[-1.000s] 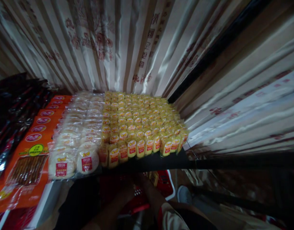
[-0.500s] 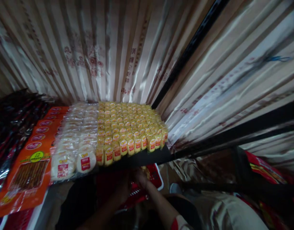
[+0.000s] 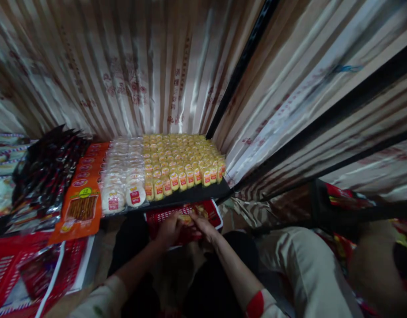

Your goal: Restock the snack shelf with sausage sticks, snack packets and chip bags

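Note:
Low in front of me, my left hand point(image 3: 169, 229) and my right hand point(image 3: 205, 227) come together over a red plastic basket point(image 3: 217, 213) with a pale rim. Between them is a small yellow snack packet point(image 3: 186, 218), and the fingers of both hands are closed on it. Dim light and blur hide its details. More yellowish packets point(image 3: 201, 210) lie in the basket beside my right hand. Just above, on the black shelf point(image 3: 206, 192), stand tight rows of yellow wrapped snack packets point(image 3: 176, 161).
Left along the shelf lie white round cakes point(image 3: 135, 193) in clear wrap, orange snack bags point(image 3: 82, 205) and dark shiny packs point(image 3: 51, 163). A second red basket point(image 3: 4, 265) sits lower left. Striped curtain point(image 3: 140, 66) hangs behind. At right is a person's light-trousered leg point(image 3: 306, 260).
The view has shifted, so the shelf sits higher and more of the left side shows. My hands have risen from the dark basket, and the yellow packet now shows between them.

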`<control>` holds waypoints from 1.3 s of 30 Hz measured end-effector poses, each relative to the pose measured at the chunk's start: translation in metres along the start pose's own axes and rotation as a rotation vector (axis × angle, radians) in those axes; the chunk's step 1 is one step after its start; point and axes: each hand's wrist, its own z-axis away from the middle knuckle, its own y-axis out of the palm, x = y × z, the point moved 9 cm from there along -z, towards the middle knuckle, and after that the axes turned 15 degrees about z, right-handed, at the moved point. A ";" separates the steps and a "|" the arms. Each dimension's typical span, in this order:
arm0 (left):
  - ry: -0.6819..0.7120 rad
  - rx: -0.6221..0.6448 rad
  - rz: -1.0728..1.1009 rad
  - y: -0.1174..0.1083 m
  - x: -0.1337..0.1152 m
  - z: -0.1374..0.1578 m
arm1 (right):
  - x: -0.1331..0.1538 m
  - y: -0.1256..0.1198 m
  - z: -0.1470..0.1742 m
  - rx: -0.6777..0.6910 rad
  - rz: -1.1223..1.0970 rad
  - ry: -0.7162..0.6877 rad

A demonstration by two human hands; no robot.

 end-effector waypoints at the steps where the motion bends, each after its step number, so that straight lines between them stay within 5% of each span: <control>1: 0.000 -0.025 0.004 -0.006 -0.004 0.001 | 0.000 0.001 0.005 0.019 -0.080 0.023; 7: -0.020 -0.098 0.114 -0.022 -0.019 0.000 | 0.010 -0.009 0.028 -0.019 -0.470 0.045; 15: -0.135 -0.124 0.575 -0.012 -0.008 -0.012 | 0.011 -0.022 0.042 -0.103 -0.769 -0.001; 23: -0.127 -0.121 0.628 -0.009 -0.023 -0.012 | 0.005 -0.020 0.039 -0.156 -0.811 0.016; 29: -0.115 -0.138 0.444 -0.018 -0.041 -0.018 | 0.007 -0.032 0.031 -0.248 -0.679 -0.045; 35: 0.030 -0.248 0.034 -0.048 -0.081 -0.036 | 0.040 -0.104 0.045 -0.891 0.043 -0.342; 39: 0.078 -0.241 -0.079 -0.052 -0.100 -0.056 | 0.070 -0.126 0.040 -1.085 0.369 -0.471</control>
